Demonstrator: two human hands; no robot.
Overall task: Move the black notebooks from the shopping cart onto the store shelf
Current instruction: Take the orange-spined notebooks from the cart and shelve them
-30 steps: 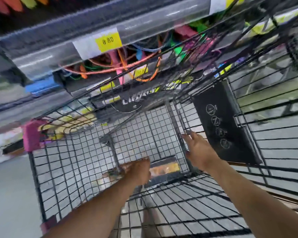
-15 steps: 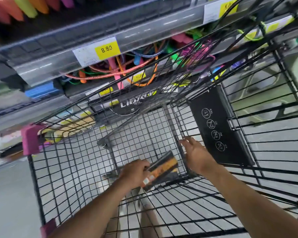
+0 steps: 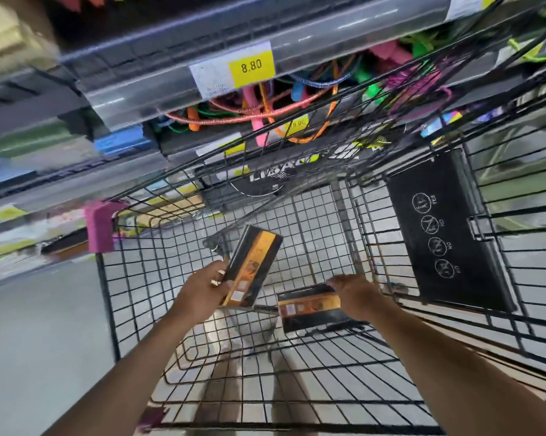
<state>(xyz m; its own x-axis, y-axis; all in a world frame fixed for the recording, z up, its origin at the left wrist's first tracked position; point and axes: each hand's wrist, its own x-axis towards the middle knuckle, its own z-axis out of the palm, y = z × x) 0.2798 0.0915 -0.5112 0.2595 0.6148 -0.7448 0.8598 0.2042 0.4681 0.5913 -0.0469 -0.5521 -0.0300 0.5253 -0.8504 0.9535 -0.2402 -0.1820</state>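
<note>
Two black-and-orange notebooks are within the shopping cart (image 3: pixel 108 309). The left hand (image 3: pixel 207 292) grips the raised notebook (image 3: pixel 252 269) by its lower end. The right hand (image 3: pixel 356 294) rests on the flat notebook (image 3: pixel 309 313) on the cart's floor; whether it grasps is unclear. The store shelf (image 3: pixel 171 67) stands beyond.

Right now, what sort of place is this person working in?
Most likely a shop aisle: a wire shopping cart, a shelf with a yellow price tag reading 8.80, and bright cords heaped under it.
</note>
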